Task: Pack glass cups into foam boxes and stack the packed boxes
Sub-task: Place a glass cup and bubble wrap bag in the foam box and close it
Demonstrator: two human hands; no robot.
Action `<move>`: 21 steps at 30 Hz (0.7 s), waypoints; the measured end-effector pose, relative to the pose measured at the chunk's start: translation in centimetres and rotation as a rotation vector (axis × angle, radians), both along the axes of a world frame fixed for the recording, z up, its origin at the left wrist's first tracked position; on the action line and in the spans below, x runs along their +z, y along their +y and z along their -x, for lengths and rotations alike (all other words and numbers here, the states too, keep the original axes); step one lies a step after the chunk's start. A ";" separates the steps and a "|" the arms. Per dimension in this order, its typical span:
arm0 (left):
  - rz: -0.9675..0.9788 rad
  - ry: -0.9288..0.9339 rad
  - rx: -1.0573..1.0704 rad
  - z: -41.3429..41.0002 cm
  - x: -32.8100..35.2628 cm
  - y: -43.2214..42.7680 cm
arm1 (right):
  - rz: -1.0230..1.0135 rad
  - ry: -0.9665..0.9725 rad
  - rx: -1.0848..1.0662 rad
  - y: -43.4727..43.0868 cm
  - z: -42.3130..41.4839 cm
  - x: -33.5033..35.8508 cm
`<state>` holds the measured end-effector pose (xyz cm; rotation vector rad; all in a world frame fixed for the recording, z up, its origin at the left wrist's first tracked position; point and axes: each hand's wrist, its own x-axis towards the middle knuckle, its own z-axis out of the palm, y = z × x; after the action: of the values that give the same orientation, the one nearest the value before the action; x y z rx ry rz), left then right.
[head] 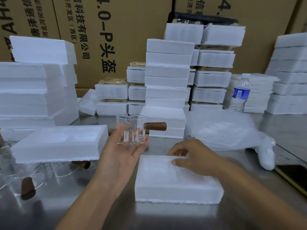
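Foam box (177, 185) being gripped by right hand (196, 161); unpacked glass cup (131, 130) being held by left hand (122, 154); stacked boxes (167, 72) behind.

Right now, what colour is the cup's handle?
The handle on the glass cup is brown, seen in the head view.

The glass cup (131, 130) in my left hand (121, 156) is clear, smooth and glossy, its handle (156, 126) matt brown wood. The near foam box (176, 185) is white, matt and grainy with ragged edges; the surface (166, 216) is brushed metal with a dull sheen, the far cartons (132, 22) matt brown cardboard.
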<state>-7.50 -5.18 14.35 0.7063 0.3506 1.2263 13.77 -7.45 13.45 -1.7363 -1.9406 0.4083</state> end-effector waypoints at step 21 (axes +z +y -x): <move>0.028 -0.056 -0.105 -0.7 -0.1 -0.6 | -0.082 -0.256 -0.773 1.2 -8.2 -2.4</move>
<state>-6.85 -5.83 14.25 0.6570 0.2811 1.1375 22.00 -6.21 11.06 -2.3801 -1.2472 -0.1768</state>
